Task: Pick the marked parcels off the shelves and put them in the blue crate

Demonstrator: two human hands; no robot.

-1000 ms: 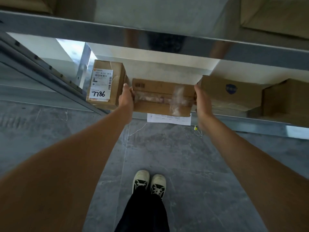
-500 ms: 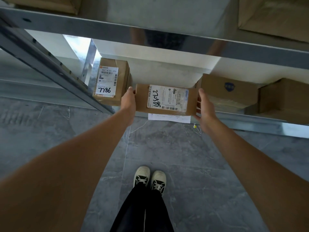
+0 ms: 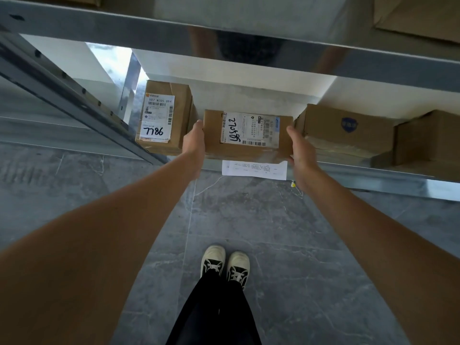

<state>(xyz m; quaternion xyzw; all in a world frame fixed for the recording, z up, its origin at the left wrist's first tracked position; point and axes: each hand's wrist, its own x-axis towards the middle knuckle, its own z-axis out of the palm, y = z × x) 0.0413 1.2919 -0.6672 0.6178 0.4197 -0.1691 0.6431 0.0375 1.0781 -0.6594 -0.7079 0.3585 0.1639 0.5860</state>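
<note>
A small cardboard parcel [image 3: 249, 148] lies label up at the front of the low shelf [image 3: 373, 179], with handwritten digits on its white label. My left hand [image 3: 195, 141] grips its left end, thumb on the top edge. My right hand [image 3: 300, 148] holds its right end, thumb at the top corner and fingers under the near corner. To the left stands another parcel [image 3: 161, 118] whose label is marked 7786. The blue crate is not in view.
A plain box with a blue logo [image 3: 348, 128] and a further box [image 3: 428, 138] sit to the right on the same shelf. A white paper slip [image 3: 254, 169] hangs on the shelf edge. An upper shelf beam [image 3: 224, 41] crosses overhead; a slanted metal upright [image 3: 74, 95] runs left. My shoes [image 3: 224, 265] stand on grey floor.
The parcel between my hands has been turned over: a second ago its taped side faced up, now its label does. My hands have stayed at its two ends.
</note>
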